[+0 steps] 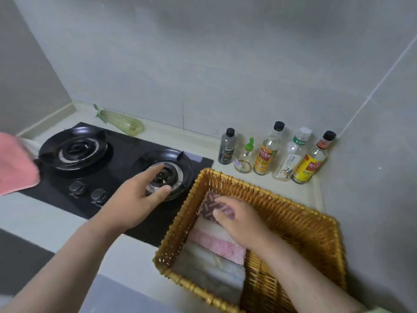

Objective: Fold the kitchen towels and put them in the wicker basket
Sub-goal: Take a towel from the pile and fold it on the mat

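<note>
A wicker basket (pixel 300 224) stands on the counter at the right. Along its left wall lies a row of folded towels: a purple patterned towel (pixel 208 205) at the far end, then a cream one (pixel 211 228), a pink one (pixel 217 243) and a pale grey one (pixel 209 275) nearest me. My right hand (pixel 239 224) is inside the basket, its fingers curled on the purple patterned towel. My left hand (pixel 140 197) hovers over the stove with fingers spread and holds nothing. A salmon-pink towel (pixel 15 163) hangs at the left edge.
A black two-burner gas stove (pixel 108 170) fills the counter left of the basket, with two knobs (pixel 88 192) at its front. Several sauce and oil bottles (pixel 277 154) stand against the wall behind the basket. A green plastic-wrapped item (pixel 119 123) lies behind the stove.
</note>
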Motion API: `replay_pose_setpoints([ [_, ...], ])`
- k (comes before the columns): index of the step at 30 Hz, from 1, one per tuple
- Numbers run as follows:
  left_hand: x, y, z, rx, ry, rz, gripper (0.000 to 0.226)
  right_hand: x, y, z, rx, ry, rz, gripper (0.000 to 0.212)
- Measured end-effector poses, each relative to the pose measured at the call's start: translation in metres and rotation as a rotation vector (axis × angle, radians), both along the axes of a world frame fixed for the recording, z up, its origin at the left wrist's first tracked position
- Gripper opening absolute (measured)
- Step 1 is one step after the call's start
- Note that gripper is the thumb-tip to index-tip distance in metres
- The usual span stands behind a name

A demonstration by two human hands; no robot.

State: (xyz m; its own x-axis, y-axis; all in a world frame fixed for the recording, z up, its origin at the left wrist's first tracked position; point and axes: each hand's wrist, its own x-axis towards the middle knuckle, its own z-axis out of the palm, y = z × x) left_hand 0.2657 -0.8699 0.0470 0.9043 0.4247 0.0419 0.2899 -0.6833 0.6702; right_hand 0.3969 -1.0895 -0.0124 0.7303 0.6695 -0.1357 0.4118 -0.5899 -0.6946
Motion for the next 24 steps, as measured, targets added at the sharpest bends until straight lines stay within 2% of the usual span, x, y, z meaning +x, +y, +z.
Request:
replay_pose_setpoints([
  [5, -0.073, 0.023, 0.021, -0.047, -0.095, 0.200, 0.065, -0.037, 0.048, 0.047, 0.144, -0.001, 0.143, 0.041],
  [8, -0.120, 0.039, 0.027, 0.011, -0.114, 0.296, 0.058, -0.070, 0.073, 0.065, 0.172, -0.048, 0.229, 0.043],
  [11, -0.180, 0.055, 0.031, -0.008, -0.161, 0.370, 0.063, -0.110, 0.107, 0.076, 0.193, -0.135, 0.325, 0.050],
  [17, -0.307, 0.085, 0.026, -0.149, -0.241, 0.485, 0.065, -0.207, 0.172, 0.085, 0.268, -0.031, 0.392, 0.057],
  [19, -0.345, 0.092, 0.025, -0.183, -0.246, 0.524, 0.072, -0.241, 0.189, 0.088, 0.286, -0.001, 0.417, 0.057],
  [24, -0.428, 0.106, 0.032, -0.171, -0.232, 0.641, 0.085, -0.317, 0.222, 0.092, 0.301, 0.044, 0.473, 0.062],
])
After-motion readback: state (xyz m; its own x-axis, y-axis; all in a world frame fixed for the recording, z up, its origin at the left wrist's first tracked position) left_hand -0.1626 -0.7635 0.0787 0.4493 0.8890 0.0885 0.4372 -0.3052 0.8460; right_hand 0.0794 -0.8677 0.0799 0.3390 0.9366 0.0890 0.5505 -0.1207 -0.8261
